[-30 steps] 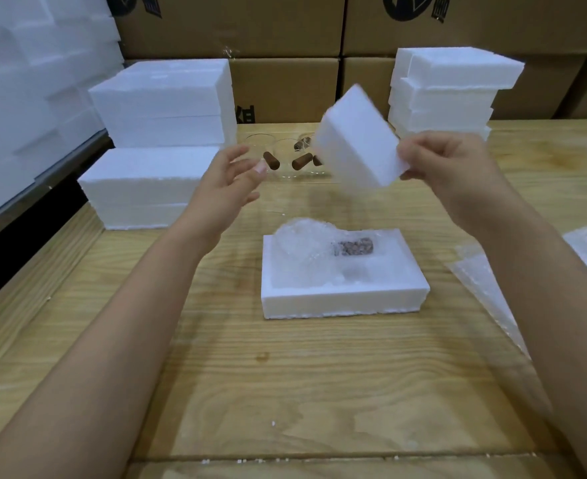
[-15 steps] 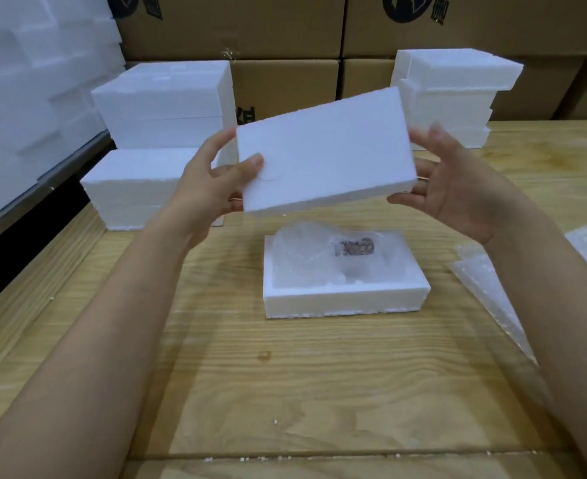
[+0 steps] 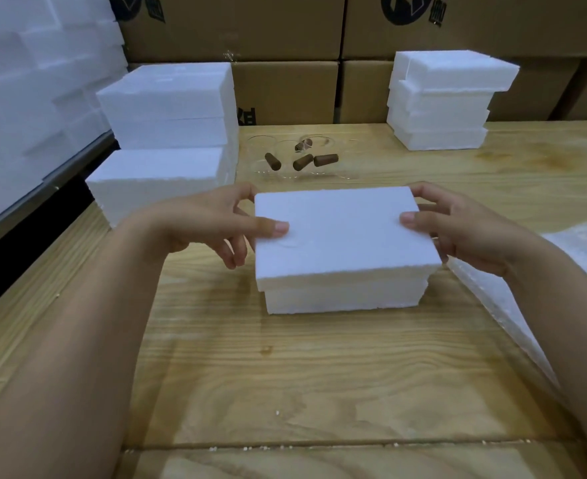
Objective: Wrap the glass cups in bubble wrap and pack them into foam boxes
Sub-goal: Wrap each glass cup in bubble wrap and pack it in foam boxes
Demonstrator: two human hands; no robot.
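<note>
A white foam lid lies on top of the foam box base in the middle of the wooden table, overhanging its front slightly. The wrapped cup inside is hidden under the lid. My left hand holds the lid's left end, thumb on top and fingers at the side. My right hand holds the right end the same way. Several clear glass cups with brown wooden handles stand at the back of the table.
Stacks of foam boxes stand at the back left, a smaller foam stack at the back right. Bubble wrap sheets lie at the right edge. Cardboard cartons line the wall behind.
The foam lid, first held up tilted by my right hand alone, was taken in both hands and lowered onto the base, covering the wrapped cup.
</note>
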